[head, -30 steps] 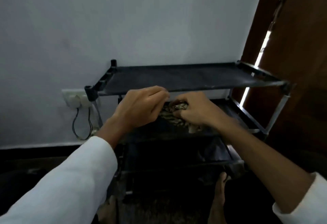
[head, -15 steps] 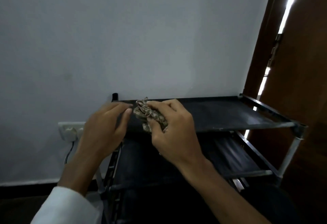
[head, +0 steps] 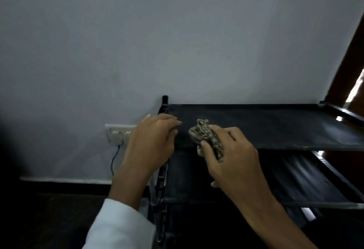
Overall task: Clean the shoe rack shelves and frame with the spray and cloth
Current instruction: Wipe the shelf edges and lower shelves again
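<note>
My right hand [head: 232, 150] gripped the crumpled, brown-patterned cloth [head: 206, 136]. It was bunched tight, I judged, so that it would press firmly on the black fabric top shelf [head: 275, 124], which it touched near the front left edge. My left hand [head: 151, 140] curled its fingers over the left corner of the black metal frame [head: 165, 100], probably to steady the light rack against rubbing. The top shelf carried only the cloth, as far as I could see. The lower black shelf [head: 295, 179] sat in shadow. The spray was out of view.
</note>
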Available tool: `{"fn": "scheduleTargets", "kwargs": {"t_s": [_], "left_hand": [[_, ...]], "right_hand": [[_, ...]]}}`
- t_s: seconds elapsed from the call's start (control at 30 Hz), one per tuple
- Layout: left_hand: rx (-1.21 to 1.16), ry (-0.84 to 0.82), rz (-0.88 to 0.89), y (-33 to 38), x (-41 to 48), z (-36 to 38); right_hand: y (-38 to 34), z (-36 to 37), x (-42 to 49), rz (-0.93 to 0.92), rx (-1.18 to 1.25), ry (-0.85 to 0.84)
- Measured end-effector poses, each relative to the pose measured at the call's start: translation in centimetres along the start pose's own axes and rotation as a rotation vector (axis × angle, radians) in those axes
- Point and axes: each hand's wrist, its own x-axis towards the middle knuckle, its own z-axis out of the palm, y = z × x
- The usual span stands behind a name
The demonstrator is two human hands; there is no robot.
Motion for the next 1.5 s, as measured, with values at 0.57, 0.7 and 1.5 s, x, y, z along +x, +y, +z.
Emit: {"fn": "scheduleTargets", "kwargs": {"t_s": [0.57,0.7,1.5], "left_hand": [[-0.159,0.129,-0.099,0.1,0.4,-0.6],[-0.280,0.264,-0.125,1.0,1.2,-0.1],[-0.568,-0.359,-0.247,1.6,1.0,-1.8]], "right_hand": [[-4.2,4.8,-1.1,-0.159,0.056,-0.109],[-2.8,2.9,-1.2,-0.171,-0.031,-0.150],[-3.8,4.8,-1.4,-0.244,-0.010,-0.089]]}}
